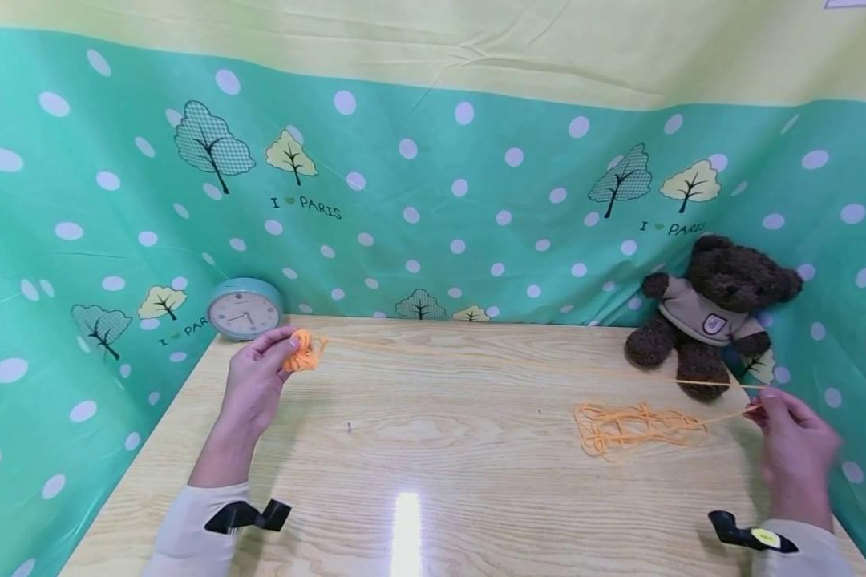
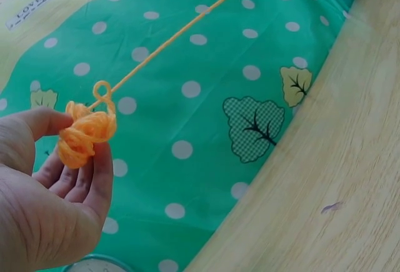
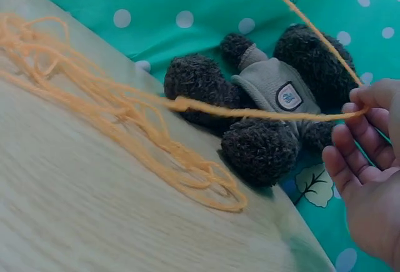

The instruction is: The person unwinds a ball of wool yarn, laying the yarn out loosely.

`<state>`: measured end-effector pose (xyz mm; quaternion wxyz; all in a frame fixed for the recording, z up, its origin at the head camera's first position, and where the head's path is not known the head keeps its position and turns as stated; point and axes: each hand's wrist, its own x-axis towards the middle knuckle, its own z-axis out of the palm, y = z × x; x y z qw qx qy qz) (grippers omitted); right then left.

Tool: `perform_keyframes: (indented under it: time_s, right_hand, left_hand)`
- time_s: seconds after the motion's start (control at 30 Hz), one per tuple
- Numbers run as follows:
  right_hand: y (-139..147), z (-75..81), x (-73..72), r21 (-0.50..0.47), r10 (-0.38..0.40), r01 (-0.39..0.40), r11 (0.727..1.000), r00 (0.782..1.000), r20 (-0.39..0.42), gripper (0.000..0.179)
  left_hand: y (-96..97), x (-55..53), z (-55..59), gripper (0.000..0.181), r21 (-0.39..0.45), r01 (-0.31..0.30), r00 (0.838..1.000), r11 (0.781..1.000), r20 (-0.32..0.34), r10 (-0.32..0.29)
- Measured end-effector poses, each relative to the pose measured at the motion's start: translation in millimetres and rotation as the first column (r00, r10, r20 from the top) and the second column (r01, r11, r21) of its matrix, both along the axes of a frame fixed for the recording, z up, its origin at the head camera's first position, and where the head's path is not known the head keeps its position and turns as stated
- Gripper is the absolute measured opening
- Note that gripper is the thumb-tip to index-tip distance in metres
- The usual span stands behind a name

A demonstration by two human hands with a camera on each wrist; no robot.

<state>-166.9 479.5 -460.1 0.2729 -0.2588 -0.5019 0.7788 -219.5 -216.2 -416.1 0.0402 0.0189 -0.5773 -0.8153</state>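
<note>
My left hand (image 1: 254, 383) pinches a small wound bundle of orange yarn (image 2: 87, 131) between thumb and fingers, above the table's left side. From that bundle a single yarn strand (image 1: 433, 353) stretches nearly straight across to the right. At the far right, thumb and forefinger of my right hand (image 1: 797, 441) pinch this strand, which bends there and runs back to a loose tangled pile of orange yarn (image 1: 638, 429) on the table. In the right wrist view the pile (image 3: 119, 119) lies in long loops on the wood.
A brown teddy bear (image 1: 710, 312) in a grey shirt sits at the back right corner, behind the right hand. A teal round clock (image 1: 245, 310) stands at the back left. Green dotted cloth (image 1: 433, 200) hangs behind the wooden table (image 1: 476, 465).
</note>
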Motion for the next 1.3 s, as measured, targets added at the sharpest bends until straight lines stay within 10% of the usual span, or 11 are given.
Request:
perform_keyframes:
  time_s: [0.4,0.77,0.97,1.3]
  right_hand:
    - [5.4,-13.9,-2.0,0.243,0.092,-0.179,0.953,0.939,0.332,0.019]
    - [-30.9,11.1,-4.9,0.262,0.115,-0.131,0.956,0.990,0.076,0.023]
    - [-97.8,23.5,-32.7,0.476,0.306,-0.281,0.834,0.952,0.026,0.029]
    - [-198.6,28.5,-69.5,0.631,0.584,-0.463,0.623,0.811,0.018,0.036]
  left_hand:
    - [3.2,2.4,2.5,0.009,-0.044,0.063,0.998,0.997,-0.020,-0.064]
    - [5.1,4.0,2.7,0.010,-0.063,0.116,0.992,0.991,-0.033,-0.119]
    - [4.3,3.9,4.6,0.009,-0.066,0.115,0.992,0.991,-0.034,-0.118]
    - [4.8,4.5,5.7,0.010,-0.046,0.132,0.990,0.990,-0.043,-0.134]
